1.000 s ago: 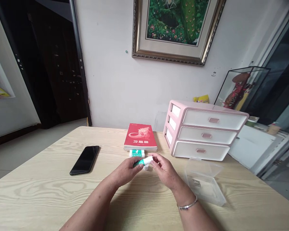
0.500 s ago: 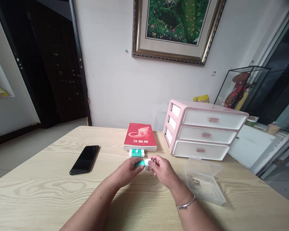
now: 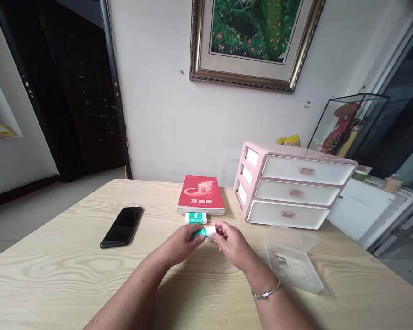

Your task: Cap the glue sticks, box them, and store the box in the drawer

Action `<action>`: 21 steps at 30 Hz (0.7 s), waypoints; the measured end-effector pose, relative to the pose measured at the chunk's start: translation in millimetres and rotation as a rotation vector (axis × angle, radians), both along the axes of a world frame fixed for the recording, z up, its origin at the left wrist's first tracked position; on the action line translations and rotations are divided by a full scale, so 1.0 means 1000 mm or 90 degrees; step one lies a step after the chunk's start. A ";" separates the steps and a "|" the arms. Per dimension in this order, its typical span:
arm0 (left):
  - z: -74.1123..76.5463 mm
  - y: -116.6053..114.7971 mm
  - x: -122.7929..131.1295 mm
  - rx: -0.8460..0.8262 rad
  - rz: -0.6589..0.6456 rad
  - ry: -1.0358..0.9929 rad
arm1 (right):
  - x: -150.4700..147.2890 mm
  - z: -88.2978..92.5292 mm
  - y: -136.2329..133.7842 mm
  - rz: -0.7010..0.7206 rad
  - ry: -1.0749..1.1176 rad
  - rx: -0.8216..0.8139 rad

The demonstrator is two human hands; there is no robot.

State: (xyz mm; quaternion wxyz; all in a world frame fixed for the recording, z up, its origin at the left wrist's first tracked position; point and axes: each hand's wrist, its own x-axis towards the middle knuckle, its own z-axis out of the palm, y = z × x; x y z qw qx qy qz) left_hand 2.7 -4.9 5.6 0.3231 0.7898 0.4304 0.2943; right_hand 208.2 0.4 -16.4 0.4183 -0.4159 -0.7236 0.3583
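A clear plastic box [image 3: 291, 261] lies open on the wooden table [image 3: 55, 284] right of the hands, something small inside, with a pink-and-white drawer unit [image 3: 289, 192] beyond it. A green-and-white glue stick [image 3: 202, 233] sits between the hands, just near of a second glue stick [image 3: 195, 218] by a red book [image 3: 200, 192]. The left hand [image 3: 182, 245] curls around its green body; the right hand [image 3: 232, 245] pinches its white end.

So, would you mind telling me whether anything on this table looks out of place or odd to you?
Nothing looks spilled or damaged. The main oddity is the clear plastic box, which seems to stand open near the right side of the wooden table. The pink drawer unit also sits at an angle to the table edge.
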 end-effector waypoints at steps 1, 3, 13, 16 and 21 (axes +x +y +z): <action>0.000 0.000 0.000 0.002 0.000 0.002 | 0.000 -0.001 0.001 0.000 -0.001 -0.013; -0.001 -0.001 0.001 0.007 -0.004 0.001 | 0.001 -0.003 0.003 0.001 -0.003 -0.031; -0.005 -0.002 0.005 0.083 0.005 0.020 | 0.001 -0.002 0.003 -0.066 -0.111 0.020; -0.006 -0.004 0.007 0.138 0.035 0.045 | 0.000 0.000 0.000 -0.114 -0.187 0.108; -0.007 -0.007 0.010 0.218 0.057 0.098 | -0.004 0.001 0.001 -0.156 -0.202 0.111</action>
